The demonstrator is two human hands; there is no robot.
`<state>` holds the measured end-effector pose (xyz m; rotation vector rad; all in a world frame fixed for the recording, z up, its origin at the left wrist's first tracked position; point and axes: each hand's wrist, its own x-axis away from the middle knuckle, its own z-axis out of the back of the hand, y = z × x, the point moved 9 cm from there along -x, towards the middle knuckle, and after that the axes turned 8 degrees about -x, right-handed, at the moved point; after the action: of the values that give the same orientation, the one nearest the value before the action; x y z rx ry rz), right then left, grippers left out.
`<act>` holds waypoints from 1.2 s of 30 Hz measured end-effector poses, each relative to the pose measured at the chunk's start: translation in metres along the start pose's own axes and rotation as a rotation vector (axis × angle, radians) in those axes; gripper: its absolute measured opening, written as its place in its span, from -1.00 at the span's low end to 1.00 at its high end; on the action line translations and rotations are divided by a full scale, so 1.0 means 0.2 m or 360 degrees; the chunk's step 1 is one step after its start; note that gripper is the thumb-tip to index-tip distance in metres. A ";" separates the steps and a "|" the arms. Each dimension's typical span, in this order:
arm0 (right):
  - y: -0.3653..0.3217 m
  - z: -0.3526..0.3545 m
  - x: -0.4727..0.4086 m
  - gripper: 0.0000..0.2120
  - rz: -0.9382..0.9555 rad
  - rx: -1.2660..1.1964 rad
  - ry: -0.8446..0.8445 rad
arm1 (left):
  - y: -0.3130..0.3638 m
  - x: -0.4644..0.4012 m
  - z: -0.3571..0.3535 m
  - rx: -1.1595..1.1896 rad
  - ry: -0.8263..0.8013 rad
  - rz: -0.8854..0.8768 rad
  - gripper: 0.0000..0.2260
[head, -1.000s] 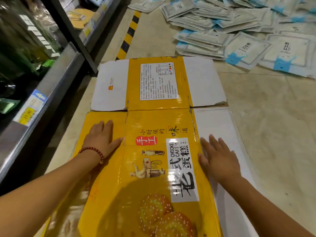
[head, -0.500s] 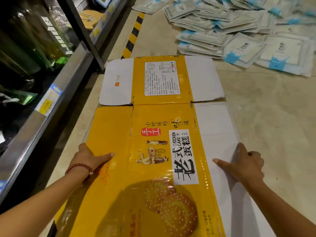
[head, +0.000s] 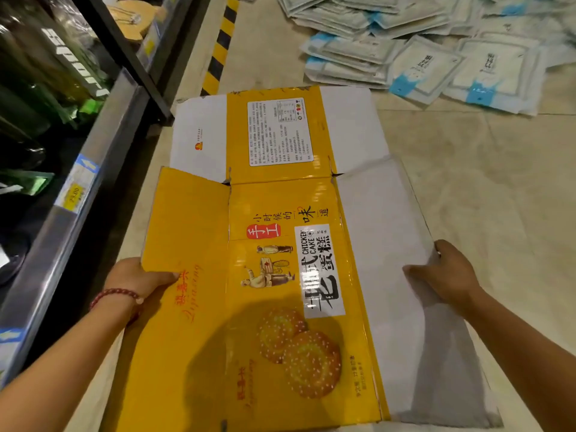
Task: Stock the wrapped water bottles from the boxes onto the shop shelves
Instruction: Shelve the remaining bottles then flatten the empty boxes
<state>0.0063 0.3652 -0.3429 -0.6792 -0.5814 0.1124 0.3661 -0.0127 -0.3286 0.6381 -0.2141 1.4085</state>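
Flattened yellow cardboard box [head: 268, 275], printed "CHICKEN CAKE" with pictures of two round cakes, is lying spread open on the tan floor [head: 467, 198] of a shop aisle, and we are holding it at both side edges. Our left hand [head: 137, 277], a red bead bracelet [head: 113, 296] at its wrist, is gripping the box's left yellow flap, thumb on top and fingers hidden beneath. Our right hand [head: 445, 272] is gripping the white right flap [head: 383, 244], thumb pressing its upper face, fingers curling round the edge; that flap is rising slightly off the floor. A far panel with a white ingredient label [head: 280, 132] is lying flat. To the left, a metal shelf [head: 93, 169] carrying a blue and yellow price tag [head: 76, 188] is holding dark green bottles [head: 37, 88]. At far right, a heap of white and blue flat packets [head: 420, 57] is covering the floor, and a yellow-and-black hazard stripe [head: 221, 45] is running along the shelf base. We are seeing no wrapped water bottles clearly here.
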 end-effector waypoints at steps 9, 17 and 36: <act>-0.53 0.23 0.43 -0.88 0.0284 0.0025 0.0075 | 0.35 0.48 0.38 0.0080 0.0166 -0.0030 -0.80; -0.99 0.83 0.75 -0.92 0.0288 -0.0120 0.0258 | 0.71 0.83 1.10 0.0096 0.0353 -0.0132 -0.68; -0.95 2.28 1.84 -0.91 -0.0372 -0.0339 0.0570 | 1.79 1.95 1.73 -0.0256 -0.0052 -0.0670 -0.70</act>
<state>0.0516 0.5773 0.2333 -0.8102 -0.3256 -0.2888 0.1714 0.1439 0.2523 0.5359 -0.2029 0.9661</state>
